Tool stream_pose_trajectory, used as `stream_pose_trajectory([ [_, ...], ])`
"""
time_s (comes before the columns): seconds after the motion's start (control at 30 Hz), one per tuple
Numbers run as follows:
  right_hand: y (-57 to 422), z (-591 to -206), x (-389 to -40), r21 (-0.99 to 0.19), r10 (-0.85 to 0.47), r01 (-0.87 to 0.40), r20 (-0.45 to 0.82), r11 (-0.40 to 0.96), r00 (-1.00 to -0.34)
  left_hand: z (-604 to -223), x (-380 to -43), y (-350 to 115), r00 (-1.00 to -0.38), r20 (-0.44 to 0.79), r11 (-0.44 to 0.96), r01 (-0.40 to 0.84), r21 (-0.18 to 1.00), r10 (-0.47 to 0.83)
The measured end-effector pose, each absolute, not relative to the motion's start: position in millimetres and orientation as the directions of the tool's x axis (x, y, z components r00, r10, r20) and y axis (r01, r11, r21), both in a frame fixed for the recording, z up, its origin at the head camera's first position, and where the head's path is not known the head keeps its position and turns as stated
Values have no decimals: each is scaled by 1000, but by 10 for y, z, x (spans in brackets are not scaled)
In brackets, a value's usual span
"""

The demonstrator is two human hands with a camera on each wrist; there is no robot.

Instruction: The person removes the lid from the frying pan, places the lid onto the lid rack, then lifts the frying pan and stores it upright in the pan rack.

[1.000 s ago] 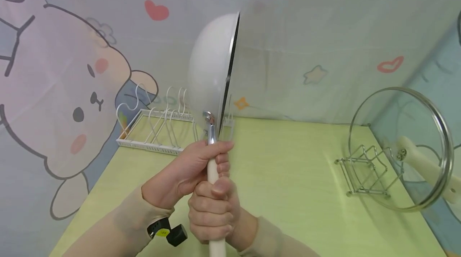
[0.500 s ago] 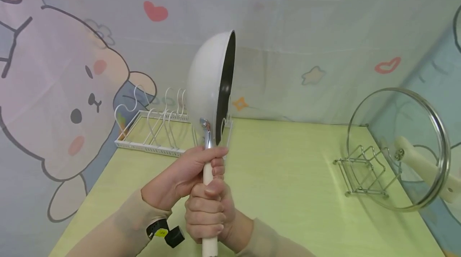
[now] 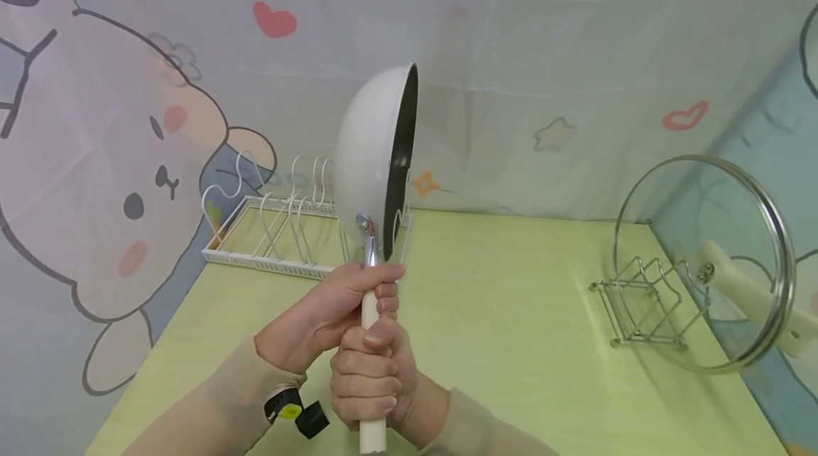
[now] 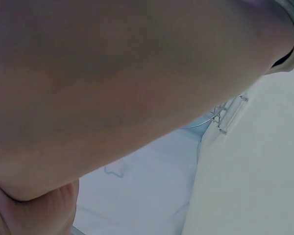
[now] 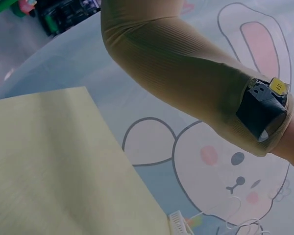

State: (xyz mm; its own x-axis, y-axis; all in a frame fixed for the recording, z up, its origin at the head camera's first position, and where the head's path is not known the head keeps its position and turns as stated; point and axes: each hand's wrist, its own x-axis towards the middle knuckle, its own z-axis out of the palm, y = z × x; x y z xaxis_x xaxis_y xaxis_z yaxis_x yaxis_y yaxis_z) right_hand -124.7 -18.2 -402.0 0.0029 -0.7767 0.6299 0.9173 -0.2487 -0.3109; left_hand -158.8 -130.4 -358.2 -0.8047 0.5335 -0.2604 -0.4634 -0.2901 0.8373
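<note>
A deep white pan with a dark inside stands on edge in the air in the head view, its hollow side facing right. Its cream handle points down toward me. My left hand wraps the upper part of the handle, just below the metal joint, thumb lying across it. Directly below, my right hand grips the handle in a fist. The left wrist view is mostly filled by close skin. In the right wrist view, the left sleeve crosses above the table, and the pan is out of sight.
Behind the pan, a white wire rack stands at the table's back left, partly covered by the pan. At the right, a glass lid with a cream handle stands upright in a small steel rack. Printed cloth hangs around the green table.
The pan has come down a little and turned, so more of its dark inside shows. Both hands have kept their grip on the handle and shifted slightly left.
</note>
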Motion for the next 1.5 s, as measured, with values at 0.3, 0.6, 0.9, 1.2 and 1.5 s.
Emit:
stream_pose_trajectory([
  [0.3, -153, -4099, -1253, -315, -789, 918, 614, -241, 4, -3674, -1589, -1286, -803, -265, -289, -468, 836, 534],
  [0.6, -130, -4163, -1244, -343, -798, 905, 603, -250, 8, -3758, -1586, -1266, -799, -273, -294, -480, 827, 536],
  [0.9, -120, -4224, -1222, -360, -805, 901, 593, -242, 20, -3837, -1563, -1264, -801, -256, -312, -474, 824, 541],
  [1.2, -112, -4295, -1207, -361, -807, 902, 590, -238, 23, -3895, -1537, -1263, -796, -258, -322, -485, 813, 548],
  [1.5, -105, -4364, -1201, -372, -801, 897, 598, -241, 33, -3952, -1521, -1256, -790, -253, -321, -487, 813, 558],
])
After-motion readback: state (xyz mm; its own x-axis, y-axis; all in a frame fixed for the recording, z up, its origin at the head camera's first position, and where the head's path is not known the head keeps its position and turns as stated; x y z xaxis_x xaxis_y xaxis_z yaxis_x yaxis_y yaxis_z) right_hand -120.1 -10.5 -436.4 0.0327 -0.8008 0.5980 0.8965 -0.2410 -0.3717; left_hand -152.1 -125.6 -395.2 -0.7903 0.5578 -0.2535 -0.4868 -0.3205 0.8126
